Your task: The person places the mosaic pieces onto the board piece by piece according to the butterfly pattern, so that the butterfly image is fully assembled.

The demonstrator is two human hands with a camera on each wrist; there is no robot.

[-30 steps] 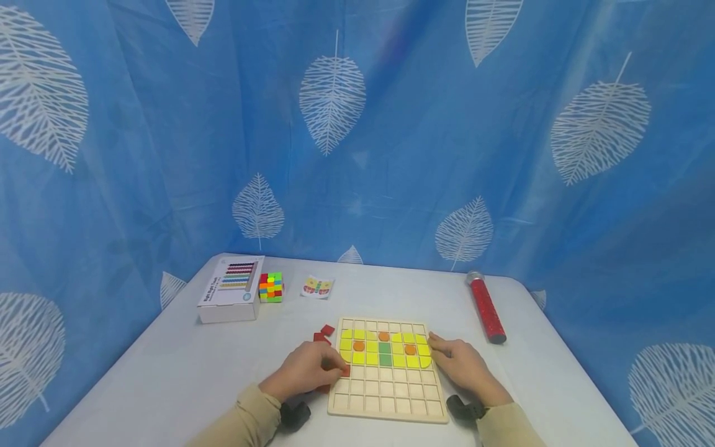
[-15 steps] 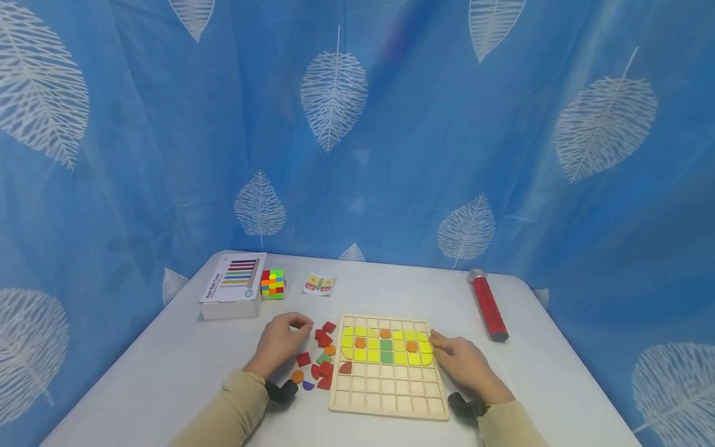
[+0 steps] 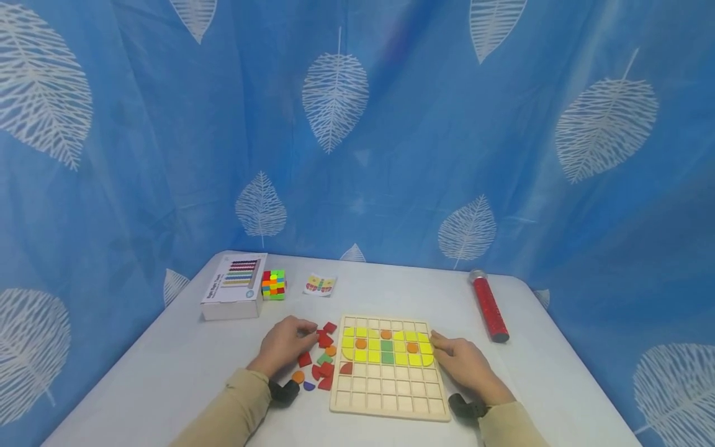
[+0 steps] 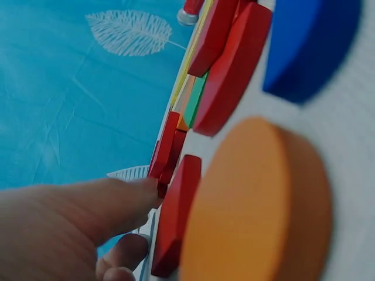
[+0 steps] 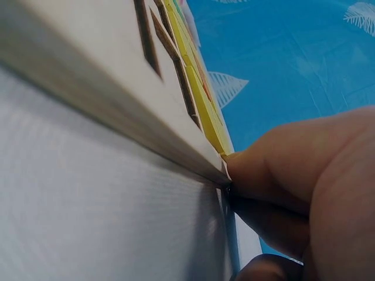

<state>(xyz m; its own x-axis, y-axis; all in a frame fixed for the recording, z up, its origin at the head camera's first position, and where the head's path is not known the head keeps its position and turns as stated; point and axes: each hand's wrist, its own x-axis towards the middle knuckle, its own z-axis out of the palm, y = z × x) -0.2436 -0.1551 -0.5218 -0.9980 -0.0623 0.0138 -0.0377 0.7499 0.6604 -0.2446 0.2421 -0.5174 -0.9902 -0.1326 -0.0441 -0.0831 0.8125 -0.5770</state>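
My left hand [image 3: 285,343] reaches over the loose red tiles [image 3: 325,338] left of the board. Its thumb and index finger are slightly apart; in the left wrist view a fingertip meets a red tile [image 4: 165,146]. Whether a tile lies between the fingers is hidden. My right hand [image 3: 463,366] holds the right edge of the wooden grid board [image 3: 391,413], also seen in the right wrist view, with the thumb at the edge. Yellow tiles [image 3: 360,356], orange rounds [image 3: 412,347] and green squares [image 3: 387,357] fill upper cells. One red quarter-round [image 3: 346,368] sits below them at the left.
Orange discs [image 3: 298,377], a green tile [image 3: 324,359] and a blue half-round [image 3: 309,386] lie left of the board. Farther back are a white box [image 3: 231,308], a puzzle cube [image 3: 274,285] and a pattern card [image 3: 320,285]. A red microphone-like tube [image 3: 490,310] lies at right.
My left hand left the red quarter-round in the board's left column and withdrew leftward, then came slightly right to the red tiles. The right hand stayed at the board's edge.
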